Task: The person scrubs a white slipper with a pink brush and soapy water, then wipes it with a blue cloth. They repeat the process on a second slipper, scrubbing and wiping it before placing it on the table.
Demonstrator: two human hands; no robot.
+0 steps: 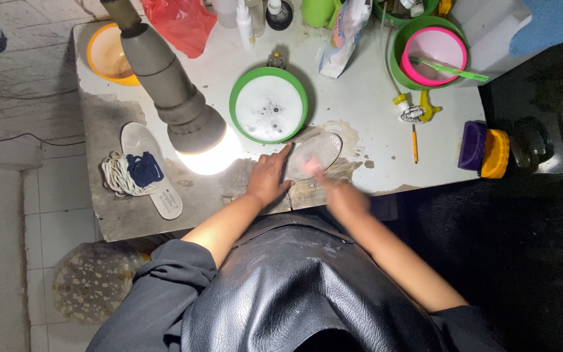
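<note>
My left hand (267,179) lies flat on the counter (373,117), fingers spread and open, the forefinger stretched out to pin the near end of a pale insole (317,151) that lies tilted at the front edge, just below the green bowl (268,104). My right hand (341,194) is blurred over the lower side of that insole; something pinkish shows at its fingertips, but I cannot tell whether the fingers are closed on it or loose. The green bowl holds white foamy liquid with dark specks. The lamp (184,111) hangs over the counter at my left, its bulb glaring white right beside my left hand. Farther left a second insole (151,173) lies flat with a bundle of white laces (117,175) and a dark blue piece heaped on it. An orange bowl (107,55) sits at the far left corner, a red plastic bag (180,23) behind the lamp. To the right, a pink bowl (434,55) rests inside a green one with a green toothbrush (451,68) across its rim. A purple and yellow brush (483,150) sits at the right edge, and a thin orange pencil (414,143) lies near it
</note>
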